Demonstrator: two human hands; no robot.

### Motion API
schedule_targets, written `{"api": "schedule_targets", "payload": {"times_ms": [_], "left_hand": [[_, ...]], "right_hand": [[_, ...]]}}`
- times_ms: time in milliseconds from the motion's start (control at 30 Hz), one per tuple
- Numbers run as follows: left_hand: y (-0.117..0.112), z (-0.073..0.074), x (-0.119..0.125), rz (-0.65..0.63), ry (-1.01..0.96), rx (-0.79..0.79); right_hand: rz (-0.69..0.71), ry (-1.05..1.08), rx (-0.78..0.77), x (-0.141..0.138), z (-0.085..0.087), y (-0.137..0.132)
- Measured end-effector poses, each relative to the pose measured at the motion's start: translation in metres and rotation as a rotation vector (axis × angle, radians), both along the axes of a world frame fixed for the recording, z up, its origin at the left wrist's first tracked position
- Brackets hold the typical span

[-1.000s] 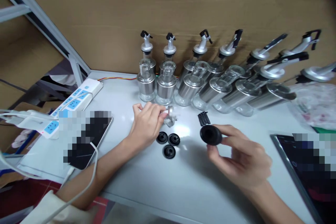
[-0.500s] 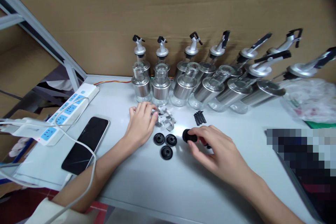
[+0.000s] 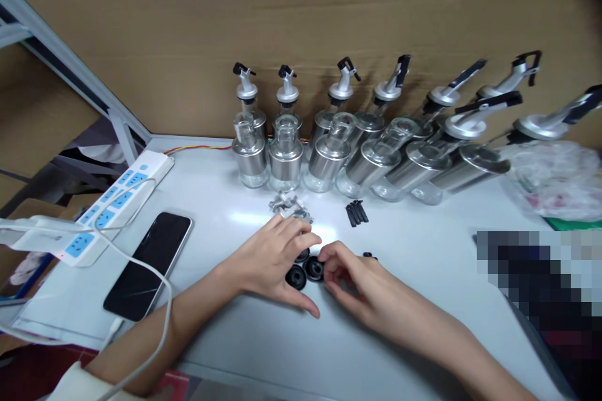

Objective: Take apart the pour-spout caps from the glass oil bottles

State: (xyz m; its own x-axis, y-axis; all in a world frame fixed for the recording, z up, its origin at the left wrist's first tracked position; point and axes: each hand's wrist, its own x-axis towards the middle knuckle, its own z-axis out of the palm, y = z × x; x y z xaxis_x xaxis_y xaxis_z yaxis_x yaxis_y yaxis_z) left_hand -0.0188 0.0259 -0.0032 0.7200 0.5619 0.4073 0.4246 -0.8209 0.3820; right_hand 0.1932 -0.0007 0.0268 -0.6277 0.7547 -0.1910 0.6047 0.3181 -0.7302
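My left hand [image 3: 275,257] is spread open over the left side of a small group of round black stoppers, its thumb and forefinger wide apart. Two of them, a front stopper [image 3: 296,277] and a back stopper [image 3: 301,255], show partly from under it. My right hand [image 3: 357,282] has its fingers and thumb curled at the right edge of a black stopper [image 3: 314,268], which lies beside the others. Silver spout pieces [image 3: 290,205] lie just beyond my left hand. Several thin black levers [image 3: 357,213] sit farther back to the right.
Glass bottles with steel sleeves [image 3: 286,163] stand in rows against the cardboard wall [image 3: 301,6], the back ones fitted with pourers. At left are a phone [image 3: 148,266], a power strip [image 3: 113,207] and a white cable. A plastic bag [image 3: 559,175] lies at right.
My left hand has left the silver pieces and come nearer, over the black stoppers. My right hand has moved left and down with its black stopper to the group, which has closed up.
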Motion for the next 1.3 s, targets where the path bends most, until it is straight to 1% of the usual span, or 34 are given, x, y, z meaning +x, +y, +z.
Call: {"api": "schedule_targets", "payload": {"times_ms": [100,167,233,300,333,400,467,533,600,667,733,800,900,1033,1067,1133,1200,1300], "left_hand": [[0.0,-0.004,0.0,-0.008,0.01,-0.003],[0.0,-0.007,0.0,-0.008,-0.02,-0.002],[0.001,-0.009,0.0,-0.006,-0.078,0.007],[0.002,-0.009,-0.002,0.008,-0.137,0.021],[0.003,-0.009,-0.003,0.025,-0.162,0.03],[0.004,-0.008,-0.004,0.106,-0.211,0.032],[0.005,-0.009,-0.006,0.215,-0.251,-0.014],[0.006,-0.01,-0.006,0.292,-0.272,-0.079],[0.006,-0.01,-0.006,0.32,-0.273,-0.107],[0.005,-0.009,-0.006,0.321,-0.267,-0.097],[0.004,-0.007,-0.005,0.309,-0.26,-0.076],[0.003,-0.004,-0.004,0.301,-0.241,-0.048],[0.0,-0.002,-0.004,0.35,-0.181,-0.013],[0.001,-0.002,-0.004,0.448,-0.102,-0.014],[0.002,-0.002,-0.005,0.456,-0.08,-0.026],[0.004,-0.003,-0.006,0.451,-0.027,-0.065],[0.006,-0.003,-0.008,0.441,0.014,-0.114],[0.008,-0.003,-0.009,0.436,0.034,-0.166]], "right_hand": [[-0.011,0.032,-0.026,0.001,0.0,0.002],[-0.033,0.044,-0.016,0.003,0.001,0.004],[-0.042,0.042,0.047,0.005,0.002,0.006],[-0.019,0.045,0.116,0.005,0.003,0.008],[-0.005,0.049,0.133,0.005,0.003,0.008],[0.004,0.054,0.139,0.004,0.004,0.008],[0.001,0.05,0.135,0.004,0.006,0.008],[0.009,0.052,0.134,0.004,0.008,0.007],[0.02,0.065,0.137,0.004,0.01,0.007],[0.0,0.097,0.156,0.006,0.012,0.008],[-0.069,0.151,0.213,0.009,0.013,0.01],[-0.187,0.22,0.324,0.014,0.014,0.014],[-0.416,0.348,0.533,0.023,0.017,0.024],[-0.776,0.562,0.742,0.036,0.029,0.044],[-0.835,0.596,0.799,0.041,0.032,0.049],[-0.865,0.622,0.906,0.049,0.035,0.062],[-0.852,0.631,0.911,0.056,0.033,0.076],[-0.904,0.681,0.759,0.061,0.024,0.098]]}}
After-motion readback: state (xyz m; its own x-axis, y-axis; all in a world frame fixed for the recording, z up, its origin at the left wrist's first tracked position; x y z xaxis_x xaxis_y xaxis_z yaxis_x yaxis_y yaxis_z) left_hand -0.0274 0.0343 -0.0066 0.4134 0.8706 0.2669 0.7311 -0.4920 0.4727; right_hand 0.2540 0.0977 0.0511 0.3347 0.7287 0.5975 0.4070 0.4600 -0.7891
